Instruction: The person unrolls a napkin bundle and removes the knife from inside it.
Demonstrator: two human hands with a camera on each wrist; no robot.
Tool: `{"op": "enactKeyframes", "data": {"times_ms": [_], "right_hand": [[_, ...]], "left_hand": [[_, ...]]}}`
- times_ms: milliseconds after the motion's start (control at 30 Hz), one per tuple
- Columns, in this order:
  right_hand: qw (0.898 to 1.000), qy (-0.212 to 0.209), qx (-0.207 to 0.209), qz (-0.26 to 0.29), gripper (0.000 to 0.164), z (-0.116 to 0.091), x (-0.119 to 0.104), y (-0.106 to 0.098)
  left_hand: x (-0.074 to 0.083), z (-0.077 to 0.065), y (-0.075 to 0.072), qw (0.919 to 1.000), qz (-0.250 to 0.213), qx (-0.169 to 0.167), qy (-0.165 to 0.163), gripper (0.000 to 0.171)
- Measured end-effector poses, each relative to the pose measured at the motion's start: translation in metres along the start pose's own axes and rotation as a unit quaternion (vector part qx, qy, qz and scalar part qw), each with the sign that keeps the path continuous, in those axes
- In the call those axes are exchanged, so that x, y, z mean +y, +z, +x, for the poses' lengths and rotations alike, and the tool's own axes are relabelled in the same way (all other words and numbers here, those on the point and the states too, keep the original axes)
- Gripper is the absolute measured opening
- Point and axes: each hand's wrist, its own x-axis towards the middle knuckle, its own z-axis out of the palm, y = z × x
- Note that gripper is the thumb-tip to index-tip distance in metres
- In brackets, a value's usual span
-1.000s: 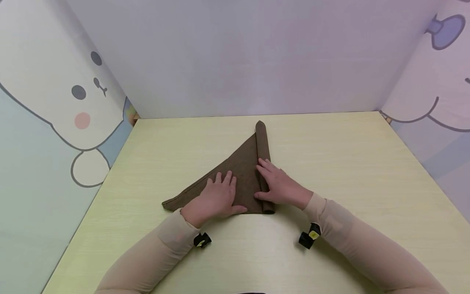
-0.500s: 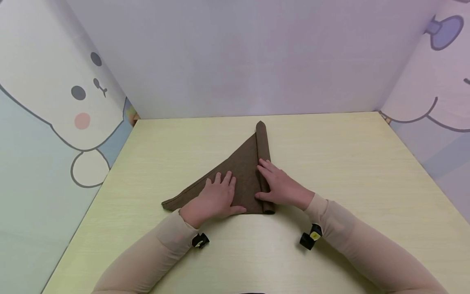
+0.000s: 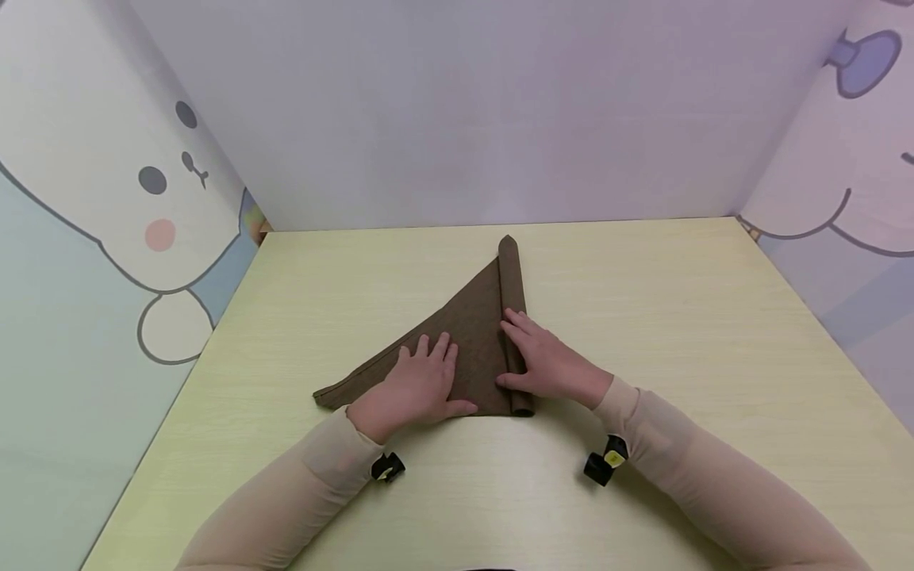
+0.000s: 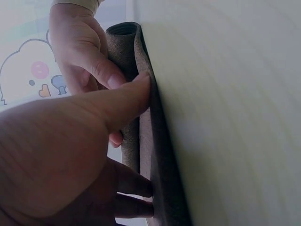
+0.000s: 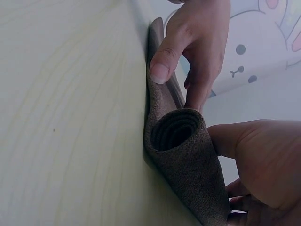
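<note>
A brown cloth lies as a triangle, its right side wound into a narrow roll that points away from me. My left hand rests on the flat part with fingers spread, the thumb near the front edge. Over the roll lies my right hand, its fingertips and thumb touching the cloth along the roll's left side. Several wound layers show at the roll's near end in the right wrist view. In the left wrist view the left thumb presses the cloth's edge.
The cloth lies on a pale wooden table. A plain pale wall stands behind it, with cartoon-printed panels at the sides. Small black cameras hang at both wrists.
Both hands and the cloth hold nearly the same places. Only very slight shifts show, the left hand a little to the left and the right hand a little to the right.
</note>
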Motion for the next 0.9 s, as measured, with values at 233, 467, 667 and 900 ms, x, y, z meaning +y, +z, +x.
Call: {"op": "enactKeyframes", "data": {"times_ms": [233,467,667,900], "right_hand": [[1.000,0.003,-0.007,0.000,0.089,-0.0001,0.0005,-0.0002],[1.000,0.007,-0.008,0.001,0.089,-0.0006,0.0002,-0.0012],[1.000,0.007,-0.008,0.006,0.089,-0.0010,-0.0004,-0.0011],[1.000,0.006,-0.007,0.001,0.088,-0.0019,0.0010,-0.0013]], "left_hand": [[0.0002,-0.0012,-0.0010,1.0000,0.004,-0.001,0.000,0.099],[-0.0012,-0.0018,-0.0002,1.0000,0.000,0.004,0.002,0.099],[-0.0018,-0.0017,0.0008,1.0000,-0.002,0.002,0.004,0.099],[-0.0021,-0.0019,0.0014,1.0000,-0.003,0.004,0.005,0.099]]}}
